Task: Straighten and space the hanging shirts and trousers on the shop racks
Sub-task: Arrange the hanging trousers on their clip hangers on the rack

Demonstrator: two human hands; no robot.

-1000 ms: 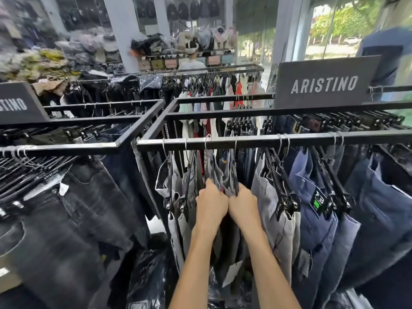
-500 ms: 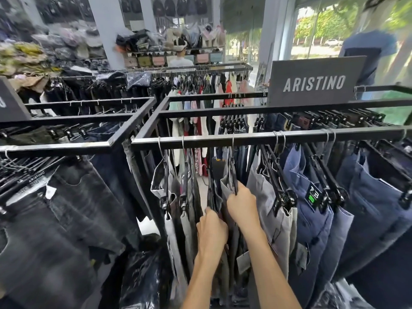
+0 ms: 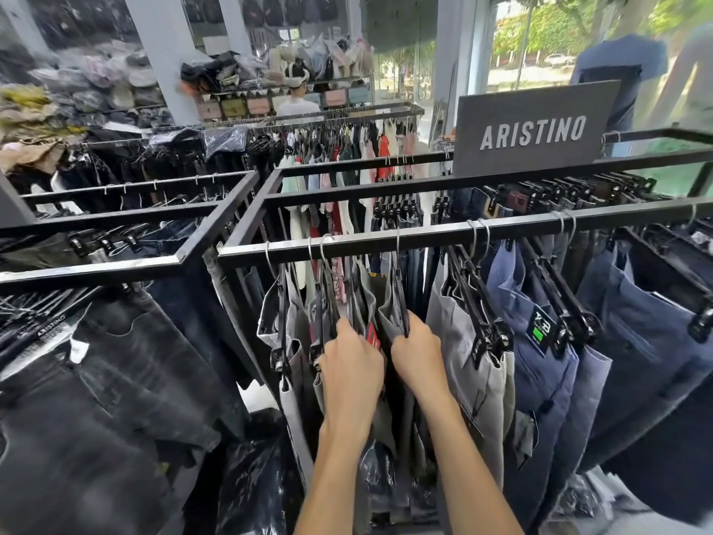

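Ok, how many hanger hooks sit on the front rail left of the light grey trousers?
4. One hook nearest the rack corner, two close together above the left hand, one above the right hand gripping its hanger. More may be hidden.

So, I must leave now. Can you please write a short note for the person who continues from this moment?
Left hand: pushed in among the grey trousers on the front rail; fingers hidden, grip unclear.
Right hand: grips one grey pair at its hanger.
Light grey trousers and blue trousers hang further right, with hooks bunched in pairs.
Done: little to see; hooks are unevenly spaced.
Left: space this rail evenly, then the slanted black jeans on the left rack.
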